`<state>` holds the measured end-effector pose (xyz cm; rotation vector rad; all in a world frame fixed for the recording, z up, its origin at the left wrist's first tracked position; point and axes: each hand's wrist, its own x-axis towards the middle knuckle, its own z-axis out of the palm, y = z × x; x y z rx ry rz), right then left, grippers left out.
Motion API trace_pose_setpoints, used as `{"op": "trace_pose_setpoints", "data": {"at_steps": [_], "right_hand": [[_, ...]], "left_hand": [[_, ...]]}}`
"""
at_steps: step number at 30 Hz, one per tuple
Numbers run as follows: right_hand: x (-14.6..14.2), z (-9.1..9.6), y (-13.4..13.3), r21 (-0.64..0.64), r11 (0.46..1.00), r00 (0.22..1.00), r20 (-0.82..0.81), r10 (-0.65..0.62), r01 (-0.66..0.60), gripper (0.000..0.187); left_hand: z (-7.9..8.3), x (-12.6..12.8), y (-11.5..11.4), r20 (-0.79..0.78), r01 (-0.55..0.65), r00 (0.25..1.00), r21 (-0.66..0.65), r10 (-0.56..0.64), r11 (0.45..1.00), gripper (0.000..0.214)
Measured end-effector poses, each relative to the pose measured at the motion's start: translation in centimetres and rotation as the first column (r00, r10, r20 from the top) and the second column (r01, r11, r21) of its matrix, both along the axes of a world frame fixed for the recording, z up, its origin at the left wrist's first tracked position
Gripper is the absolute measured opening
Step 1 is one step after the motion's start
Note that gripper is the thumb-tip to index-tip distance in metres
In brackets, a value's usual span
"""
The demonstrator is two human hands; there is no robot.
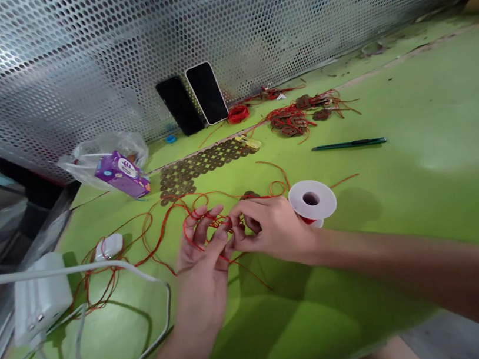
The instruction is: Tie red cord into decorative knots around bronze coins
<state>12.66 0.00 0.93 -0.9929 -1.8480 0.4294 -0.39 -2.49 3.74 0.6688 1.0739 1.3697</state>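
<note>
My left hand (204, 261) is closed on red cord (194, 242), which loops round its fingers and gathers in a small tangle at the fingertips. Thumb and forefinger of my right hand (268, 229) pinch the same cord close beside the left thumb. Whether a coin sits inside the tangle I cannot tell. Long strands trail left over the green table, and a loose end hangs below the hands. Just past the right wrist stands a white spool (312, 200) with red cord on it. A dark coin (249, 195) shows partly behind the right hand.
Rows of holed coins (202, 167) lie behind my hands, with a yellow cutter (248, 142) at their end. Corded coin bundles (289, 120) and a dark green pen-like tool (349, 144) are right. Two phones (206, 93) lean on the mesh. Left are a purple box (122, 175) and white power bank (42, 296) with cables.
</note>
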Motion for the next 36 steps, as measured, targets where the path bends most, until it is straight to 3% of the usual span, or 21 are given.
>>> {"op": "trace_pose_setpoints", "data": {"at_steps": [3,7,11,16,22,26,36], "right_hand": [[-0.1,0.1,0.0,-0.037,0.998,0.999,0.003,-0.041,0.041,0.005],[0.3,0.0,0.4,-0.184,0.981,0.996,-0.064,-0.068,0.055,0.005],[0.6,-0.2,0.8,-0.244,0.970,0.996,-0.087,-0.011,-0.011,0.005],[0.7,-0.2,0.5,-0.209,0.974,0.994,-0.081,0.077,-0.093,0.014],[0.8,0.0,0.2,-0.199,0.956,0.976,-0.083,0.201,-0.214,0.026],[0.9,0.0,0.4,-0.123,0.949,0.955,-0.084,0.283,-0.292,0.029],[1.1,-0.4,1.1,0.005,0.978,0.978,0.014,0.210,-0.210,0.018]], "left_hand": [[-0.2,-0.2,0.2,0.005,0.009,1.000,0.019,-0.009,1.000,0.033],[-0.1,-0.3,0.5,-0.003,0.025,1.000,0.042,-0.025,0.999,0.036],[0.3,-0.3,0.7,0.025,0.030,0.999,0.009,-0.030,1.000,0.046],[0.8,-0.5,0.8,0.061,0.024,0.998,-0.071,-0.020,0.997,0.041],[0.6,-0.5,0.9,0.051,0.024,0.998,-0.079,-0.020,0.997,0.026],[0.4,-0.5,1.1,0.079,0.044,0.996,-0.082,-0.038,0.996,0.026],[0.5,-0.6,1.1,0.089,0.020,0.996,-0.131,-0.009,0.991,0.028]]}}
